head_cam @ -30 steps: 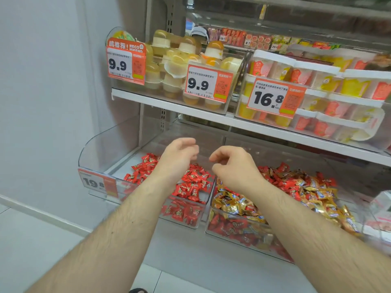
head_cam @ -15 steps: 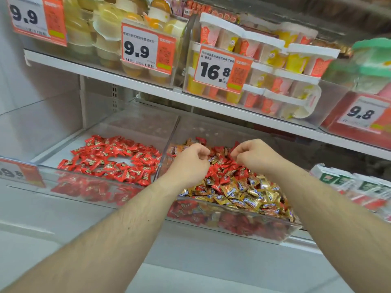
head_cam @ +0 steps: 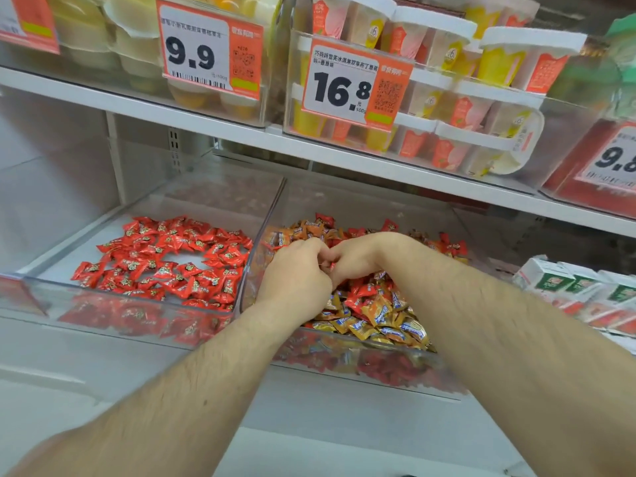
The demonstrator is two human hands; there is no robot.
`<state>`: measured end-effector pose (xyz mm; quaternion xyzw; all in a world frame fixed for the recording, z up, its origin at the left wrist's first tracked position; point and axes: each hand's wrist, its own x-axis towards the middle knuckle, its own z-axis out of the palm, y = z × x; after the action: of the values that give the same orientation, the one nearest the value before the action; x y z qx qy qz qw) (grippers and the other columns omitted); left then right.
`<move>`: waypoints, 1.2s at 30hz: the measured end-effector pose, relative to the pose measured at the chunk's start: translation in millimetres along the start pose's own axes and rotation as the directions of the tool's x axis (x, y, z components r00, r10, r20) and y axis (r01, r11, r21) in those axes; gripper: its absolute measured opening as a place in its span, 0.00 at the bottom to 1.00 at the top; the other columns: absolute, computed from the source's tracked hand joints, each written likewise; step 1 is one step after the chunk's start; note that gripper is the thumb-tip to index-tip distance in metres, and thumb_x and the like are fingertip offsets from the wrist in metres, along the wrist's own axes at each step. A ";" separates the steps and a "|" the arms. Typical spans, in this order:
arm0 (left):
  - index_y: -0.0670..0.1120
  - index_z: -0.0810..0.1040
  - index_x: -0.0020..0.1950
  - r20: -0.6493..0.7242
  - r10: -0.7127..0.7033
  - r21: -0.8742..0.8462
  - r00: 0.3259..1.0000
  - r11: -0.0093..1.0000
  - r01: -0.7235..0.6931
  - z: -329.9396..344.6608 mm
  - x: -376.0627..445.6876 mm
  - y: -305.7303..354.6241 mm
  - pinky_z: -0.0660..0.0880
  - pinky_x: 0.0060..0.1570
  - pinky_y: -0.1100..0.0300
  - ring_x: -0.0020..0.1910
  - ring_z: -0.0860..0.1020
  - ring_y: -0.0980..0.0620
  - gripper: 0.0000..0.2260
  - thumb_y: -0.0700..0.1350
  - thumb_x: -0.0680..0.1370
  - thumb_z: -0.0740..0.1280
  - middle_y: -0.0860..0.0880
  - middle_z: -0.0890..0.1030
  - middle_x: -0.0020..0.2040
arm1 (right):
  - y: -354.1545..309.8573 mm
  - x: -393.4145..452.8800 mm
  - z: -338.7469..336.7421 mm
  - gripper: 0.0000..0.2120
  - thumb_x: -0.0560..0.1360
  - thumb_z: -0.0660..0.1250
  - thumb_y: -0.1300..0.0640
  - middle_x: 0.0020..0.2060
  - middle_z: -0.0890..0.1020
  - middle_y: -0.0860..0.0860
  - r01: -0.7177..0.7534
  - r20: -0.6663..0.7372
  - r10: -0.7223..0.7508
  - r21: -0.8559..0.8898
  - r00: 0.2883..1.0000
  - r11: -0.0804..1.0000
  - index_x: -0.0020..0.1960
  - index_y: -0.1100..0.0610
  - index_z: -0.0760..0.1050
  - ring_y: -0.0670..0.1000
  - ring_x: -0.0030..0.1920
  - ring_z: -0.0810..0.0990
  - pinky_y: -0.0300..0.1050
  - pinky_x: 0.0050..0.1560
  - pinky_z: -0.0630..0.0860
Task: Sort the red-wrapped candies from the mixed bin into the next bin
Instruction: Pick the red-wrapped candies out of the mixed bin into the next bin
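Both hands are down in the mixed bin (head_cam: 261,263), a clear plastic bin on the lower shelf, knuckles up and fingers curled in toward each other over the candy pile. The left hand (head_cam: 297,273) and the right hand (head_cam: 358,256) meet near the middle of the bin, their fingertips touching or nearly so, and a sliver of red wrapper (head_cam: 328,266) shows between them; which hand pinches it cannot be told, as the fingertips are hidden under the knuckles. Around the hands lie red-wrapped candies (head_cam: 361,292) mixed with gold-wrapped candies (head_cam: 375,325), the gold ones thickest toward the bin's front edge and orange-brown ones along its back left. Just beside it, sharing a clear side wall, the next bin (head_cam: 62,280) to the left holds only red candies (head_cam: 172,259), spread loosely across its floor. On the upper shelf (head_cam: 206,129) stand clear boxes of pudding cups (head_cam: 457,108) behind orange price tags reading 9.9 (head_cam: 210,49) and 16.8 (head_cam: 354,82). Small white cartons (head_cam: 557,280) sit at the right edge of the lower shelf.
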<state>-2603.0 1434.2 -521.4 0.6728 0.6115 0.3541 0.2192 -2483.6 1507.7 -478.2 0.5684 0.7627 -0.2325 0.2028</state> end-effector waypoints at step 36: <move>0.54 0.71 0.54 0.482 0.150 0.136 0.864 0.961 -0.242 12.1 -10.6 40.9 0.72 0.42 0.57 0.44 0.72 0.58 0.27 0.66 0.64 0.74 0.58 0.71 0.46 | 85.0 -128.4 82.2 0.05 0.72 0.72 0.55 0.39 0.80 0.45 0.052 -0.676 0.323 0.471 0.662 0.881 0.46 0.46 0.79 0.44 0.39 0.77 0.36 0.36 0.71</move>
<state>-2566.7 1419.1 -501.7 0.8148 0.5000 0.1419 0.2568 -2363.4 1381.2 -481.7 0.7007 0.6567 -0.1370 -0.2430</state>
